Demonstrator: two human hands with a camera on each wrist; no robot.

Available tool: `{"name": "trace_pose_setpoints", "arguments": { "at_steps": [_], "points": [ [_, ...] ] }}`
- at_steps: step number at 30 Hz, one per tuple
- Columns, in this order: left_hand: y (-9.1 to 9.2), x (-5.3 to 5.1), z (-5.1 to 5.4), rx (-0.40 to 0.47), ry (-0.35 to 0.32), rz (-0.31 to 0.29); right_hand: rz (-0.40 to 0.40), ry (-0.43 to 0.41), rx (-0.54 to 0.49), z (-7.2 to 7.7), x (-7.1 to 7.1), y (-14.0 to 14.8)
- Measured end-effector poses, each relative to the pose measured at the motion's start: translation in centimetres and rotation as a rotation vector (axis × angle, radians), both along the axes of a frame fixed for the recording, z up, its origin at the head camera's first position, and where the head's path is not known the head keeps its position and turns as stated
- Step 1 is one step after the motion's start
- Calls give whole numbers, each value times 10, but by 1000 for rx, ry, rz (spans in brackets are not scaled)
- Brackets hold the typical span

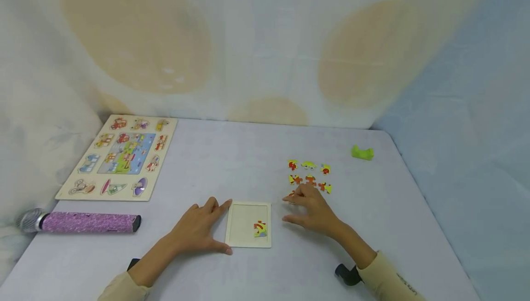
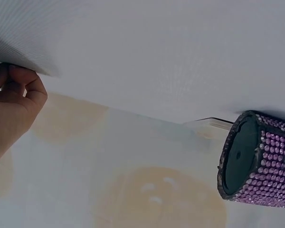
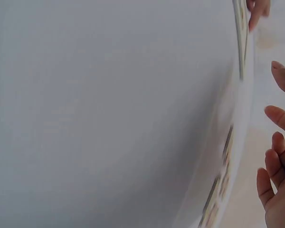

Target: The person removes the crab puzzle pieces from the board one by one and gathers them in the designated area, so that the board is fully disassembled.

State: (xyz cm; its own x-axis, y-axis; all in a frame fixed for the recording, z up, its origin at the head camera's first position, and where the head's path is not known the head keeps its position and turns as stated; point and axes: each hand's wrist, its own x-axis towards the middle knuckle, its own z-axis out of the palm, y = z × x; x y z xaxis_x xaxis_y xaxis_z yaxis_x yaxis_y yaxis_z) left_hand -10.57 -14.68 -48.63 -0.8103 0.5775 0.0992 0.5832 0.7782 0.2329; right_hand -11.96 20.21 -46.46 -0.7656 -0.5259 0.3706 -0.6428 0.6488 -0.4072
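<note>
A small pale puzzle tray [image 1: 244, 225] lies flat on the table, with one red, yellow and green puzzle piece [image 1: 260, 229] in its lower right corner. My left hand [image 1: 198, 229] is at the tray's left side, index finger at the upper left corner and thumb at the lower left. My right hand [image 1: 314, 211] hovers beside several loose puzzle pieces [image 1: 308, 165], thumb and index finger spread with nothing visible between them. It partly hides the nearest pieces. In the right wrist view, the fingers [image 3: 282, 118] are apart.
A large picture puzzle board [image 1: 124, 158] lies at the back left. In front of it is a purple glittery microphone [image 1: 89, 222], its end large in the left wrist view. A bright green object [image 1: 362, 153] sits at the back right. Cloth walls enclose the table.
</note>
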Motion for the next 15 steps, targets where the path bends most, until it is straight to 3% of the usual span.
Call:
{"name": "trace_pose_setpoints", "arguments": {
  "at_steps": [9,15],
  "points": [
    [2,1,-1,8,-13,-3,124,-82,85,-7,15,-44],
    [0,0,-3,9,-3,-1,98,-79,136,-9,20,-51]
  ]
}}
